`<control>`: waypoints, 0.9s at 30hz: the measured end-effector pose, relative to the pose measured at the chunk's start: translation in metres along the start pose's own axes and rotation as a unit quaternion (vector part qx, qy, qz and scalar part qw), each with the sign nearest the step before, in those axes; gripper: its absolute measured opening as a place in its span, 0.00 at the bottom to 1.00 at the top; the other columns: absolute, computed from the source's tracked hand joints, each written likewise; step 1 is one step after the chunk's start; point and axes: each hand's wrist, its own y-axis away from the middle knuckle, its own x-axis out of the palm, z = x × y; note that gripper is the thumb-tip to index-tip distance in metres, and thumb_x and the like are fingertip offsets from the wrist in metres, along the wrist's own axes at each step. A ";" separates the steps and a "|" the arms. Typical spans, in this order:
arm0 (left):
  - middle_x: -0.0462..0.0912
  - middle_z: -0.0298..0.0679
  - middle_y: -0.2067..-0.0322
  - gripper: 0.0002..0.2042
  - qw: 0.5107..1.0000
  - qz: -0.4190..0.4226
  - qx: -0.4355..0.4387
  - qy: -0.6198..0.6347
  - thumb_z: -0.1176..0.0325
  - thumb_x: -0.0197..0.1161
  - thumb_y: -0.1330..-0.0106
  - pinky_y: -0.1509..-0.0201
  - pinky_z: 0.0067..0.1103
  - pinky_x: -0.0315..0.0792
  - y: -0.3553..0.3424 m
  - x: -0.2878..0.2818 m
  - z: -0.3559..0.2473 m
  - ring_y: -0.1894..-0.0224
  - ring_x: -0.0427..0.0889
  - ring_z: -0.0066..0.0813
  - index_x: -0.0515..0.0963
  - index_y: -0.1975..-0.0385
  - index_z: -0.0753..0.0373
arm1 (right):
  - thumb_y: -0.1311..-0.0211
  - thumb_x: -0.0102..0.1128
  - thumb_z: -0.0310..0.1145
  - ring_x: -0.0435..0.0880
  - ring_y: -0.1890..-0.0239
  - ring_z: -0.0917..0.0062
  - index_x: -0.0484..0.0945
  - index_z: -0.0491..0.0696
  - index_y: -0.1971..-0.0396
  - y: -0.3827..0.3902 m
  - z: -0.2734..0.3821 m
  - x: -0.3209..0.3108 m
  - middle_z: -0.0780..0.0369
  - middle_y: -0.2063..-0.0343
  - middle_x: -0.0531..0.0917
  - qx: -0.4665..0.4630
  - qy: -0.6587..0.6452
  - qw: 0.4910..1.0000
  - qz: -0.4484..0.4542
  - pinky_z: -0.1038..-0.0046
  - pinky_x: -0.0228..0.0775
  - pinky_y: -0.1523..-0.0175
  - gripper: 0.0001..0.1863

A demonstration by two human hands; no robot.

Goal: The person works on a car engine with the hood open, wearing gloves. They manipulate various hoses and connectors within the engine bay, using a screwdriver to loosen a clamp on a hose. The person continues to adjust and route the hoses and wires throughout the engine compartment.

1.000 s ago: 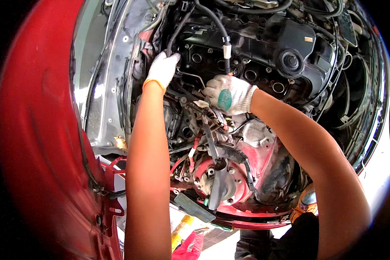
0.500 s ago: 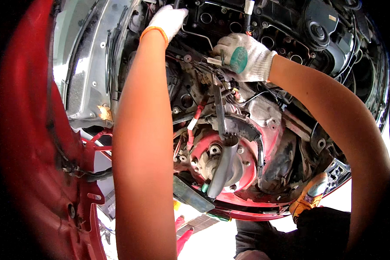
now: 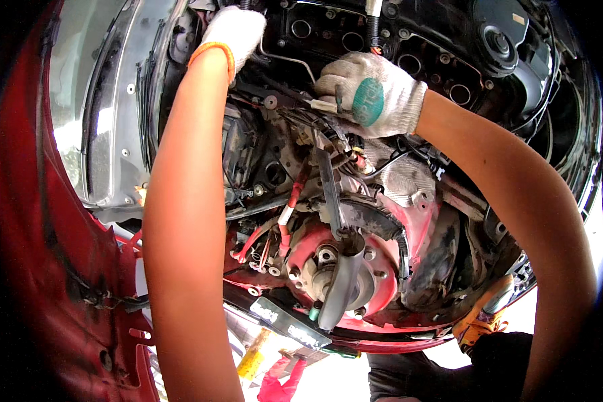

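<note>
Harness work: both hands are on lines at the engine; judged from this, the step is handling the wiring harness [image 3: 374, 30], and the next move calls for a steady grip on it, with loose wires kept clear.
Near edge: one orange shoe [image 3: 479, 321] on the right, one pair of red trouser legs [image 3: 281, 382] to the left.
Hub: one red disc [image 3: 384, 288], one grey tube [image 3: 345, 285] across it.
Right hand [image 3: 372, 97]: gloved, fingers curled, apparently gripping the harness, which runs away from the glove's far side; one pale connector [image 3: 323, 105] juts out left, whether held I cannot tell.
Left hand [image 3: 238, 33]: gloved, farther left, fingers seemingly closed around one dark hose [image 3: 246, 4]; fingertips hidden.
Engine [image 3: 435, 37]: far side, four round openings [image 3: 459, 94], one round black cap [image 3: 501, 43].
</note>
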 end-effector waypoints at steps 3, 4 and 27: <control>0.84 0.54 0.65 0.07 0.999 0.029 -0.017 -0.011 0.80 0.57 0.43 0.52 0.39 0.77 -0.006 -0.007 -0.001 0.59 0.84 0.53 0.81 0.67 0.66 | 0.55 0.73 0.37 0.82 0.49 0.66 0.82 0.50 0.55 0.003 0.001 0.003 0.61 0.53 0.82 0.014 -0.015 1.000 -0.007 0.64 0.75 0.40 0.23; 0.84 0.55 0.65 0.07 0.998 0.057 -0.029 -0.009 0.80 0.56 0.43 0.53 0.39 0.77 -0.009 -0.011 -0.002 0.59 0.83 0.54 0.81 0.68 0.66 | 0.55 0.73 0.37 0.82 0.49 0.66 0.82 0.50 0.55 0.003 0.002 0.000 0.61 0.53 0.82 0.022 -0.010 1.000 0.000 0.64 0.75 0.40 0.23; 0.86 0.55 0.62 0.11 0.963 0.168 -0.128 0.166 0.82 0.67 0.50 0.56 0.34 0.81 -0.022 -0.032 -0.016 0.59 0.87 0.52 0.85 0.66 0.66 | 0.55 0.65 0.33 0.82 0.56 0.70 0.83 0.47 0.64 -0.003 0.001 -0.005 0.63 0.63 0.82 -0.070 0.036 0.997 -0.009 0.68 0.76 0.47 0.15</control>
